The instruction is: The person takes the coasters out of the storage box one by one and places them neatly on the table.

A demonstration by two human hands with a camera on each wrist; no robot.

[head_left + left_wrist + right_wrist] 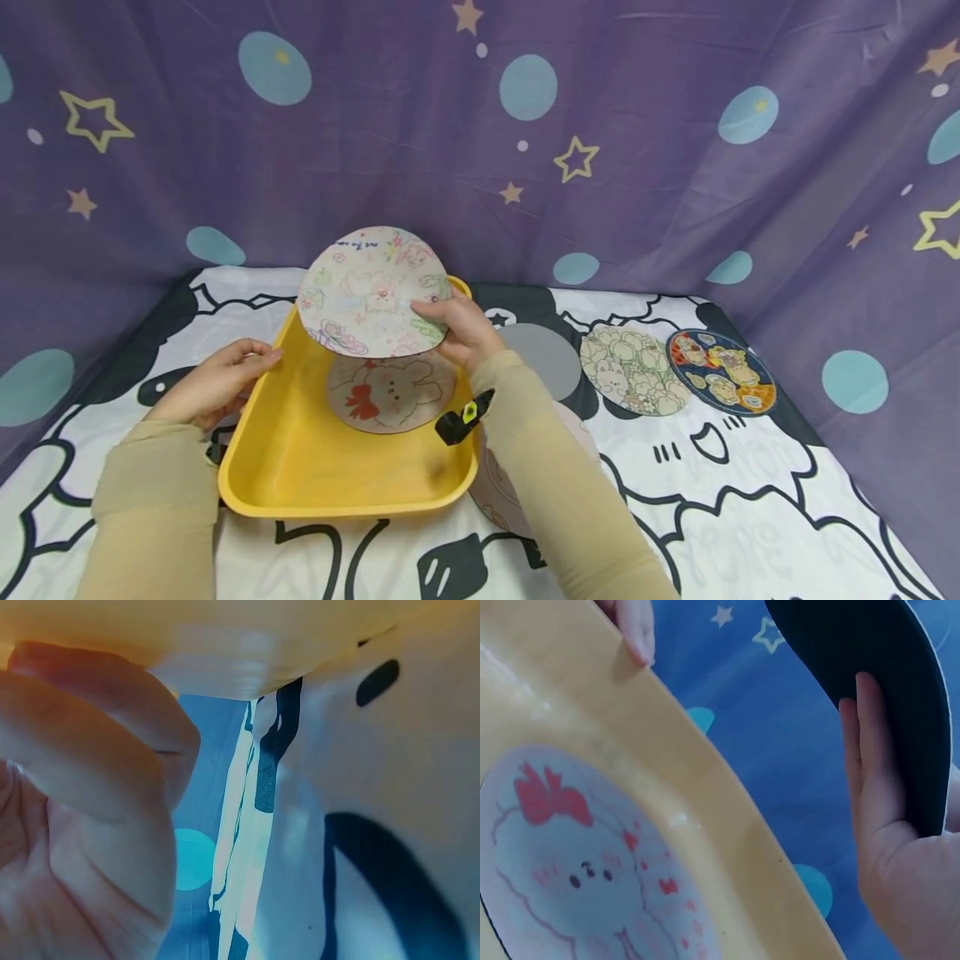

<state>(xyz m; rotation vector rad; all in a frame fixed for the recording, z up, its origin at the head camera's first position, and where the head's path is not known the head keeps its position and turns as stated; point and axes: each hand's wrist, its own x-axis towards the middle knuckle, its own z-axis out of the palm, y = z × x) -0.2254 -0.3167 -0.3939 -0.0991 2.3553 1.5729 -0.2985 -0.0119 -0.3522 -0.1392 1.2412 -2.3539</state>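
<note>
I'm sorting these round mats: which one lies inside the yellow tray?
The red-bowed bunny mat; the right hand holds another mat up, and the other mats lie outside the tray.

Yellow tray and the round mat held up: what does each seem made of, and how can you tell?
Yellow tray: probably moulded plastic, smooth and slightly shiny, with soft highlights and rounded corners.
Held round mat: perhaps rubber-backed, matte; its plain dark underside seems to bend. Its printed face could be fabric or coated.
</note>
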